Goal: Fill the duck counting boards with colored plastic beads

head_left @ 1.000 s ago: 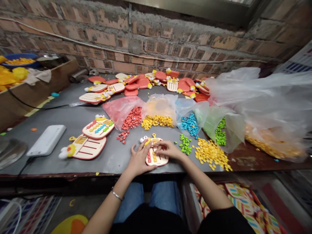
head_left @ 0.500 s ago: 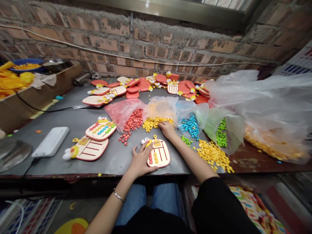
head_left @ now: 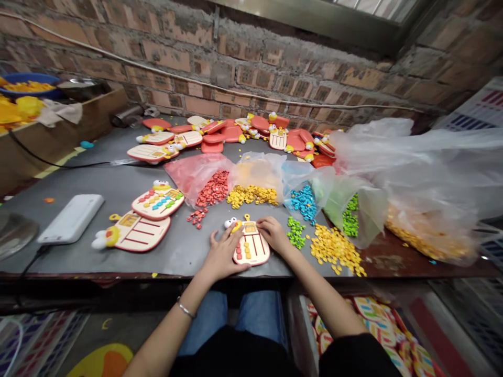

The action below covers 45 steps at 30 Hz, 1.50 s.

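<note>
A: What do we see near the front edge of the bench [head_left: 118, 183]?

B: We see the toy board [head_left: 253, 250] with the duck head. It lies flat between the two hands, and a few red and yellow beads already sit in its left rows.

A: And the left hand [head_left: 223, 255]?

B: It lies open and flat, with fingers spread, on the left side of the toy board. It was the same half a second ago.

A: So the right hand [head_left: 275, 235] is what changed, we think.

B: Yes. Half a second ago it reached out into the yellow beads [head_left: 251, 195]. Now it has come back and touches the upper right edge of the toy board, with fingers bent. We cannot tell if a bead is pinched between them.

A: What lies around them?

B: Behind the toy board, the red beads [head_left: 214, 188], the yellow beads and the blue beads [head_left: 304, 201] spill from their bags. Just right of the right hand are the green beads [head_left: 295, 231], and next to these the orange-yellow heap [head_left: 334, 247]. To the left, well apart, we see the filled board [head_left: 159, 201] and the empty board [head_left: 135, 233], placed as before.
</note>
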{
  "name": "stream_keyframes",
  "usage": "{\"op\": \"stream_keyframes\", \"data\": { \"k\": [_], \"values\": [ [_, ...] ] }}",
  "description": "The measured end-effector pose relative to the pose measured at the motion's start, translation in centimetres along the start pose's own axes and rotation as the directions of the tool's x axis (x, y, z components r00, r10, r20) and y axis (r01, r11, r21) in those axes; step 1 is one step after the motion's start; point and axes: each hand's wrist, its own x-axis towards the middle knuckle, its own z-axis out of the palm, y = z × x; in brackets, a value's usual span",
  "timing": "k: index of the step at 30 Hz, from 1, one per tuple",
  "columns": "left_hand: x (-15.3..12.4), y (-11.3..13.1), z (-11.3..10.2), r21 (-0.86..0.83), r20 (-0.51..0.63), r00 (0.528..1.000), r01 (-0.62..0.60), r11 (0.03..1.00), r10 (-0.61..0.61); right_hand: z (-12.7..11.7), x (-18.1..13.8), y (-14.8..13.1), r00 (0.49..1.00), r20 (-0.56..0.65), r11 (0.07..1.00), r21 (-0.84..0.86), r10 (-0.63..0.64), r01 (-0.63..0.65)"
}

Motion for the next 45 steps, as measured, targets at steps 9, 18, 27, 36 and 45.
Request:
{"op": "stream_keyframes", "data": {
  "k": [9,18,27,36,45],
  "values": [
    [0.0,-0.2,0.2,-0.006,-0.004,1.000,-0.004,1.000,0.004,0.9,-0.3,-2.6,0.987,0.051,0.974,0.161,0.150,-0.157],
    [-0.1,-0.2,0.3,-0.018,-0.020,1.000,0.008,1.000,-0.008,0.2,2.2,0.5,0.938,0.154,0.852,0.393,0.311,-0.347],
    [-0.2,-0.4,0.4,0.032,-0.041,0.999,-0.023,0.999,0.025,1.3,8.5,4.5,0.970,0.053,0.942,-0.258,0.237,-0.216],
    [-0.1,-0.6,0.6,0.038,-0.061,0.997,-0.043,0.998,0.046,-2.0,2.8,4.8,0.978,-0.112,0.960,-0.203,0.175,-0.195],
    [0.0,-1.0,0.7,0.041,-0.045,0.996,-0.071,0.997,0.073,-8.8,0.0,10.4,0.855,-0.267,0.760,-0.393,0.445,-0.518]
  ]
}}
